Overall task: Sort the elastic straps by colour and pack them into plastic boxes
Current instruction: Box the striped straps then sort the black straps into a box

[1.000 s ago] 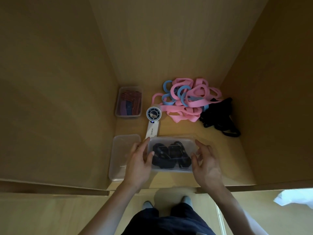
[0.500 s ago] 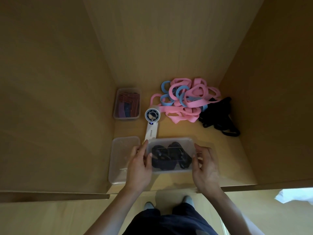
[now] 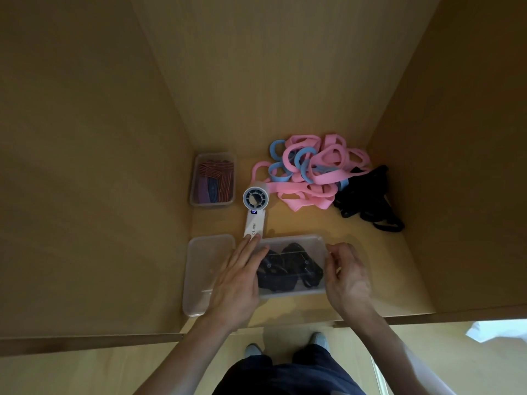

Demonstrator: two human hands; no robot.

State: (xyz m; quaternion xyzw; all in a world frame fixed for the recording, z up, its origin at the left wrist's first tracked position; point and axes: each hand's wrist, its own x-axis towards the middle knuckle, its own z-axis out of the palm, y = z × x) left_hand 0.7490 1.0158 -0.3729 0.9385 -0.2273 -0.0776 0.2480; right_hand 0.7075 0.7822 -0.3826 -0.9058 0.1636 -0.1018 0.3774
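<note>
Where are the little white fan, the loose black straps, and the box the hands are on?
handheld fan point(image 3: 255, 198), head view, on its round grille.
loose black straps point(image 3: 365, 195), head view, middle of the heap.
box of black straps point(image 3: 296, 239), head view, on its far rim.

text: "MINISO" | on: white handheld fan point(image 3: 254, 212) handle | small lit display: unreadable

Dim wooden cabinet walls point(image 3: 85, 166) enclose a lighter wooden shelf point(image 3: 308, 220).

Left hand point(image 3: 236, 283) and right hand point(image 3: 346, 280) on bare forearms point(image 3: 188, 357), dark navy trousers point(image 3: 285, 374), pale grey-blue footwear tips point(image 3: 252, 349).
</note>
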